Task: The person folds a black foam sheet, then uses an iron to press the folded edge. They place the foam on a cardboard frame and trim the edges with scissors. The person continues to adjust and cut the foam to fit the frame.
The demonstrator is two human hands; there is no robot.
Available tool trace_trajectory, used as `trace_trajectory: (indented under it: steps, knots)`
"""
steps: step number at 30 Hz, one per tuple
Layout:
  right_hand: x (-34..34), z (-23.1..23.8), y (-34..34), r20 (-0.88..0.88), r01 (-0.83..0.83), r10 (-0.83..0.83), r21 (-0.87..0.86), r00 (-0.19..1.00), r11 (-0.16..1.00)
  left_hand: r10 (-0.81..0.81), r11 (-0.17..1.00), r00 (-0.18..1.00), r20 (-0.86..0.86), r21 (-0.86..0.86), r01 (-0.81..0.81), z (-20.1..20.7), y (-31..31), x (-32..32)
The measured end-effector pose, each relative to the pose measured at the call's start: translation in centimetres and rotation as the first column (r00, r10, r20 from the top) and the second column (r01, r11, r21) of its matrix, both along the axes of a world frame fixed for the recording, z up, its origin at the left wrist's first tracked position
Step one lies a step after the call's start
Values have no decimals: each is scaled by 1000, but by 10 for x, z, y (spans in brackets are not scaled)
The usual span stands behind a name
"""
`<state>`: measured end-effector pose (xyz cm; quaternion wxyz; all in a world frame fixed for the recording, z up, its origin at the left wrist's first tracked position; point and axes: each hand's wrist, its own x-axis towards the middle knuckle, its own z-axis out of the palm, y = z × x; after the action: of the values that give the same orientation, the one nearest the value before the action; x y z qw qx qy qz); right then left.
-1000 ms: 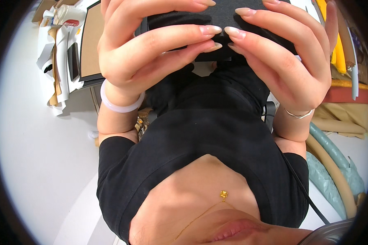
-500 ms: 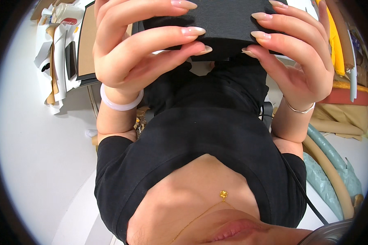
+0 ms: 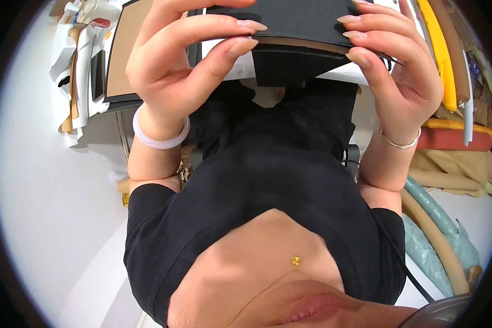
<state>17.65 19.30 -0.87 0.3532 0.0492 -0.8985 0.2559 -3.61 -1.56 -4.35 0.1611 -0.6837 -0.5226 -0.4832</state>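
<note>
A black cloth-textured box (image 3: 290, 65) stands at the top middle, partly cut off by the upper edge. Its black top panel (image 3: 300, 19) shows a thin brown edge along the near side, above the dark front wall. At the panel's left near corner, the thumb and forefinger of my left hand (image 3: 172, 71) close on the edge. My right hand (image 3: 404, 71) pinches the right near corner between thumb and fingers. The far part of the box is out of view.
A brown board with a black border (image 3: 127, 54) lies left of the box, beside a dark phone-like slab (image 3: 98, 75) and white paper strips (image 3: 82, 74). On the right are a yellow roll (image 3: 441, 60), a reddish roll (image 3: 459, 138) and teal wrapped rolls (image 3: 445, 218).
The panel's near edge has tilted up, so its brown edge and more of the front wall show. My left thumb has shifted up and left; both hands are slightly higher in the view.
</note>
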Motion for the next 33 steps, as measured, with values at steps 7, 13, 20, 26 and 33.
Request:
trace_trajectory:
  steps: [7,13,20,26,33]
  knots:
    - [-14,-24,4,-157,-152,103,-342,982,927,22,999,910,414,26,-36,0,12,28]
    - [-13,-22,1,-31,-15,-2,-517,1000,856,12,1000,831,556,-1,-14,-6,14,26]
    - [-12,-20,-1,-7,6,-12,-563,1000,826,16,999,742,671,-33,8,-6,12,29]
    - [-13,-19,2,-19,-60,61,-613,998,788,-36,996,712,701,-29,79,-5,11,27]
    - [-12,-10,3,-51,-113,103,-590,993,799,-90,989,676,732,-12,145,-3,11,27]
